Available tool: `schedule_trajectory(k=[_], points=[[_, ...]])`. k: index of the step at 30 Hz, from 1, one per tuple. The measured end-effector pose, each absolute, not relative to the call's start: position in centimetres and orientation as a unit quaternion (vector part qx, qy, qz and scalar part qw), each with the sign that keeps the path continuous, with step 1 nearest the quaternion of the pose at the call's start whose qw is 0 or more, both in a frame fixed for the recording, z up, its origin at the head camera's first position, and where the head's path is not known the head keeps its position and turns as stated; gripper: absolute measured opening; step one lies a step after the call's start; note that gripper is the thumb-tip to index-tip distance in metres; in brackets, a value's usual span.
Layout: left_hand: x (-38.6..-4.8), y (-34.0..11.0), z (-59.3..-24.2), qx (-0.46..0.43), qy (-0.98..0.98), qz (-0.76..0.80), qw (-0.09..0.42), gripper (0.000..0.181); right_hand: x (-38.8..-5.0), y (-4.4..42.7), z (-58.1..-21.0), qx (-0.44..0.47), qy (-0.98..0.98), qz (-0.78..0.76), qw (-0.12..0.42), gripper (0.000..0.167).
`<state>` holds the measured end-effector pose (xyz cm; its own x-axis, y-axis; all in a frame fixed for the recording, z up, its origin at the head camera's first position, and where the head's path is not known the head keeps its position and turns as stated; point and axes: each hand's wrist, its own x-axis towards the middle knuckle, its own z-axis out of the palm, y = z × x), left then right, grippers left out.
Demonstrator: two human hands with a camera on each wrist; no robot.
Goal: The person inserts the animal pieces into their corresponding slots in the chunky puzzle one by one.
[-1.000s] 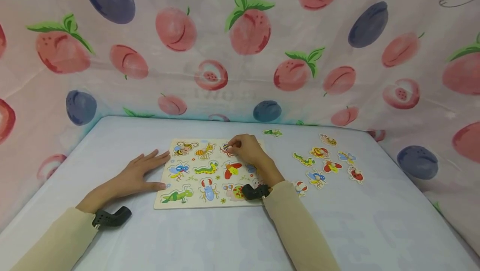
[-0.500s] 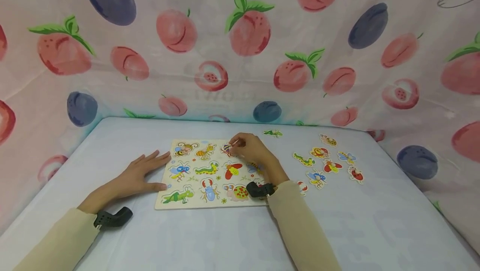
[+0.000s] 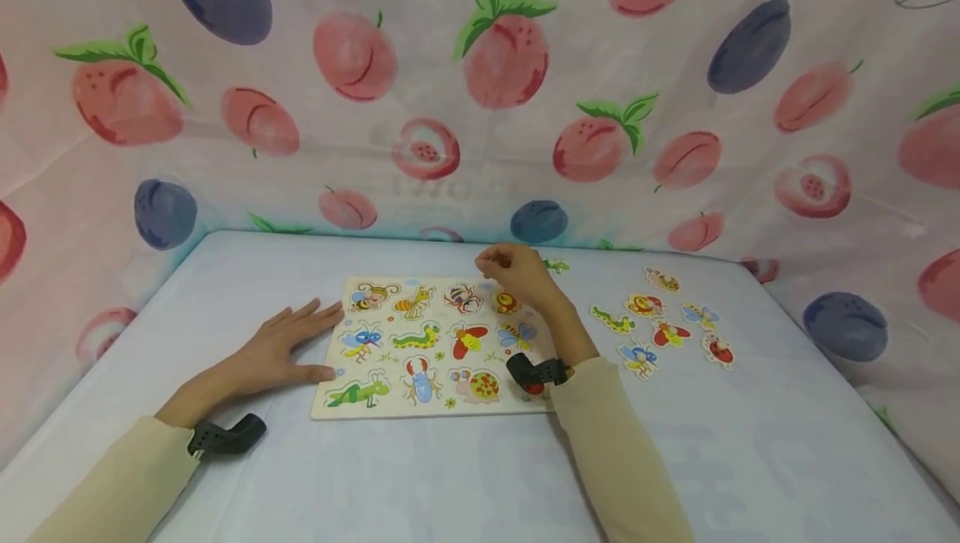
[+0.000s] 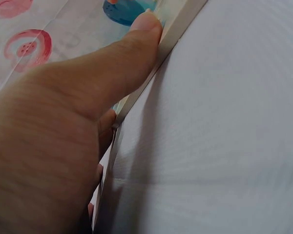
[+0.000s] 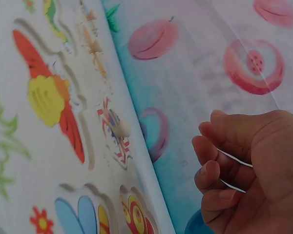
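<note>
In the head view, a wooden insect puzzle board (image 3: 382, 348) lies flat on the table. My left hand (image 3: 281, 351) rests against its left edge with straight fingers; the left wrist view shows the thumb (image 4: 132, 53) touching the board's side. My right hand (image 3: 521, 276) hovers over the board's far right edge, holding nothing. Its fingers are loosely curled in the right wrist view. Left of that hand, a spider piece (image 3: 462, 299) with a small knob (image 5: 121, 129) sits on the board. A bee piece (image 3: 369, 299) and an ant piece (image 3: 414, 303) are in the same row.
Several loose insect pieces lie right of the board, among them a caterpillar (image 3: 612, 320), a ladybug (image 3: 719, 351), a mosquito (image 3: 639, 358) and a snail (image 3: 662, 279). A grasshopper piece (image 3: 557, 265) is partly behind my right hand. A fruit-printed cloth (image 3: 420, 151) hangs behind the table.
My right hand has let go of the spider piece and moved up and to the right, away from it. My left hand has stayed at the board's edge.
</note>
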<state>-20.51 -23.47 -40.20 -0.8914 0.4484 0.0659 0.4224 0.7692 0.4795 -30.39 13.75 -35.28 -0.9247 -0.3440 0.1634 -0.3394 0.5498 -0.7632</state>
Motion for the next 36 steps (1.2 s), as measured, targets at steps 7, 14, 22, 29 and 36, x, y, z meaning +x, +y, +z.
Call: schedule_trajectory(k=[7,14,22,29,36], points=[[-20.5,-23.3,-40.2,0.240,0.939,0.243,0.019,0.091,-30.2,14.9,-35.5,-0.190,0.898,-0.397,-0.017,0.025],[-20.5,-23.3,-40.4,0.239,0.940,0.241,0.019,0.091,-29.9,17.2,-35.3,-0.181,0.910,-0.372,-0.035,0.025],[-20.5,-23.1,-40.4,0.243,0.940,0.240,0.020,0.091,-29.6,20.7,-35.8,-0.163,0.928,-0.328,-0.068,0.021],[-20.5,-23.1,-40.3,0.242,0.940,0.240,0.023,0.091,-29.0,23.7,-36.3,-0.139,0.933,-0.326,-0.066,0.024],[-20.3,-23.3,-40.1,0.235,0.942,0.240,0.023,0.092,-29.0,25.8,-35.9,-0.130,0.935,-0.323,-0.065,0.028]])
